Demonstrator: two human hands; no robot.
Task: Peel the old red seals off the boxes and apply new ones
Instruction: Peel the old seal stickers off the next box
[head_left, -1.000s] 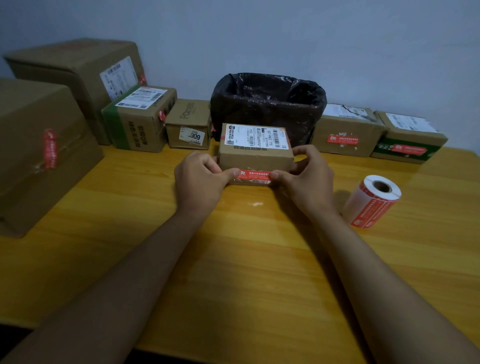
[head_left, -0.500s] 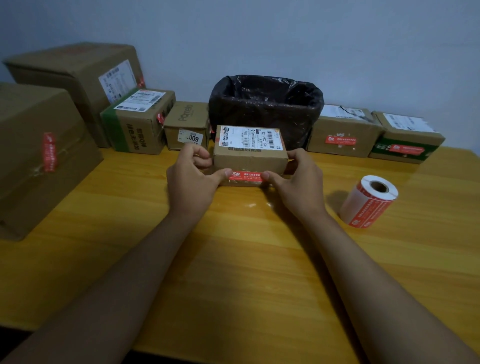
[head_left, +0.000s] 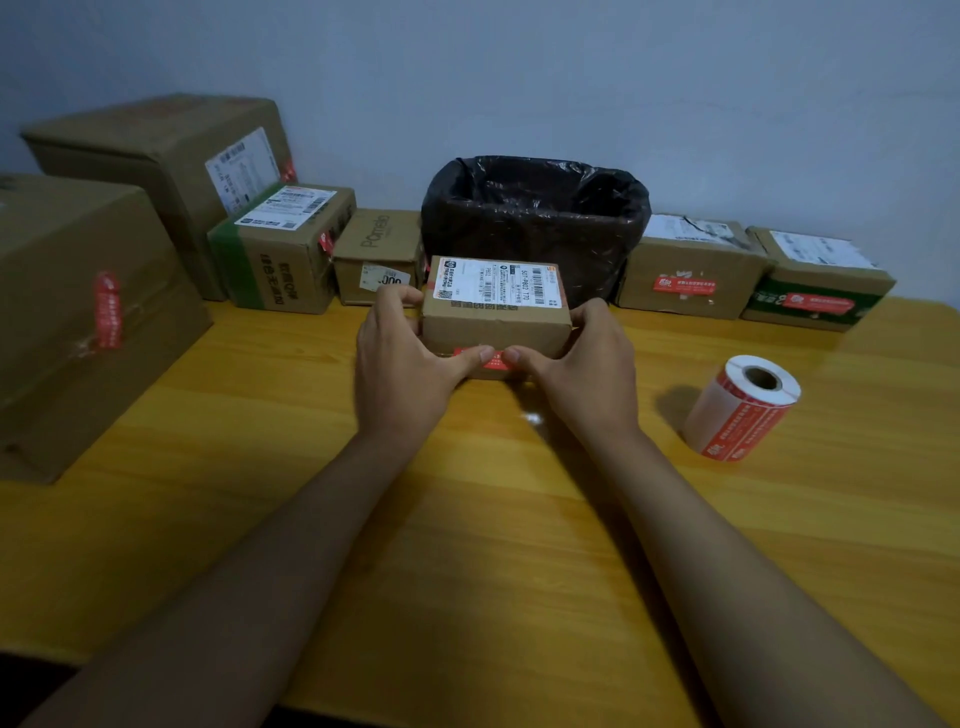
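A small cardboard box (head_left: 496, 325) with a white shipping label on top stands on the wooden table (head_left: 467, 519) in front of the bin. My left hand (head_left: 402, 358) grips its left end and my right hand (head_left: 587, 364) grips its right end. Both thumbs press a red seal (head_left: 493, 359) low on the box's front face, their tips nearly touching at the middle, so most of the seal is hidden. A roll of new red seals (head_left: 743, 408) lies on the table to the right, apart from my hands.
A bin lined with a black bag (head_left: 535, 223) stands behind the box. Sealed cardboard boxes (head_left: 691, 278) line the wall at right, more boxes (head_left: 283, 249) at left, and a large box with a red seal (head_left: 78, 322) is at the near left.
Both thumbs have slid inward along the red seal, from its ends towards the middle. The box has shifted slightly away from me.
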